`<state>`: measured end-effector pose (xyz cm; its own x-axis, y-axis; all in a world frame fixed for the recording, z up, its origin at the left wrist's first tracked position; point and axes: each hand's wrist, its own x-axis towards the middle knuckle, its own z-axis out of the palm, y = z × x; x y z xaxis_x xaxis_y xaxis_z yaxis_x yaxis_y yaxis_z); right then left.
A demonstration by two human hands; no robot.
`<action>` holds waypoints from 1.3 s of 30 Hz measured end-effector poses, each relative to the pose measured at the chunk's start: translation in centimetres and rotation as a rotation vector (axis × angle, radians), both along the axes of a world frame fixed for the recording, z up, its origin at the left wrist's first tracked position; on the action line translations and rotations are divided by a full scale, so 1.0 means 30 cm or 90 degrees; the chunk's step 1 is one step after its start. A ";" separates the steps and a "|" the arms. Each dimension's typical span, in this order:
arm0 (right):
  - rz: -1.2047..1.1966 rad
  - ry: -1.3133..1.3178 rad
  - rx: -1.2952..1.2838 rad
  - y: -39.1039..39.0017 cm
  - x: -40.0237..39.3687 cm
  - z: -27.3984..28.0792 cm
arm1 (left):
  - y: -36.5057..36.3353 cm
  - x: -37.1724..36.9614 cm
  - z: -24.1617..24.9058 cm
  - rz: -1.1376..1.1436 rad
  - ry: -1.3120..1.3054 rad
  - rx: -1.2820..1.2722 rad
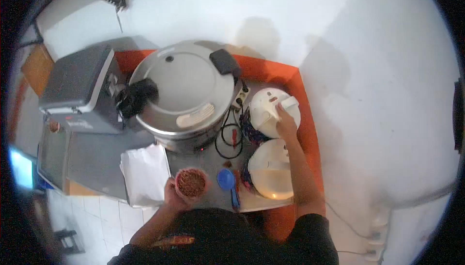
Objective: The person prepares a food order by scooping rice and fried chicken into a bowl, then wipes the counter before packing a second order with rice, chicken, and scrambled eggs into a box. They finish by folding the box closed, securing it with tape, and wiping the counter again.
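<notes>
My left hand (173,193) is wrapped round a pink-rimmed cup (191,183) full of reddish-brown grains, at the counter's front edge. My right hand (286,121) rests on the lid of the farther white rice cooker (264,112), near its handle; its fingers are partly hidden and blurred. A second white cooker (271,175) stands nearer, beside my right forearm, with a small orange glow at its front. Between the cup and this cooker lies a blue ladle (225,179).
A large round steel cooker (184,90) with black handles stands at the back centre. Left of it is a grey cool box (82,90). White paper sheets (145,174) lie at the front left. A power strip (240,98) and a looped black cable (228,141) lie between the cookers.
</notes>
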<state>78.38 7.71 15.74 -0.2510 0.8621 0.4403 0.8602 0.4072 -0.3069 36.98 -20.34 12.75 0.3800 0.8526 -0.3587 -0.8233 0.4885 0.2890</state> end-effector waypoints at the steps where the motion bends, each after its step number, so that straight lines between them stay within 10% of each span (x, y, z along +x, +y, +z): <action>1: 0.006 -0.036 -0.054 -0.016 -0.014 0.023 | -0.018 -0.025 0.008 0.038 -0.012 0.022; 6: -0.032 0.143 -0.303 -0.039 0.218 0.038 | -0.090 -0.119 0.045 0.131 -0.063 0.069; 9: 0.014 -0.109 -0.305 -0.122 0.246 0.203 | -0.174 -0.210 -0.028 0.207 -0.034 0.007; 11: 0.120 0.180 -0.423 -0.049 0.384 0.014 | -0.208 -0.218 -0.091 0.256 -0.050 0.010; 16: 0.061 0.331 -0.327 -0.037 0.260 -0.010 | -0.216 -0.238 -0.135 0.247 -0.033 0.053; 18: -0.196 0.059 0.011 -0.028 0.267 -0.022 | -0.274 -0.281 -0.086 0.263 -0.057 0.046; 22: 0.062 0.493 -0.137 -0.378 -0.373 0.025 | -0.263 -0.271 -0.152 0.250 -0.041 0.030; 25: 0.244 0.423 -0.400 -0.646 -0.822 -0.110 | -0.219 -0.236 -0.128 0.197 -0.094 0.052; 30: 0.241 0.846 -0.812 -0.854 -1.136 -0.329 | -0.165 -0.174 -0.195 0.226 -0.055 -0.072; 36: 0.160 1.208 -1.070 -0.853 -1.173 -0.351 | -0.143 -0.322 -0.220 0.050 0.539 -0.168; 39: 0.032 1.282 -1.090 -0.876 -1.185 -0.383 | -0.100 -0.508 -0.508 0.242 1.118 0.108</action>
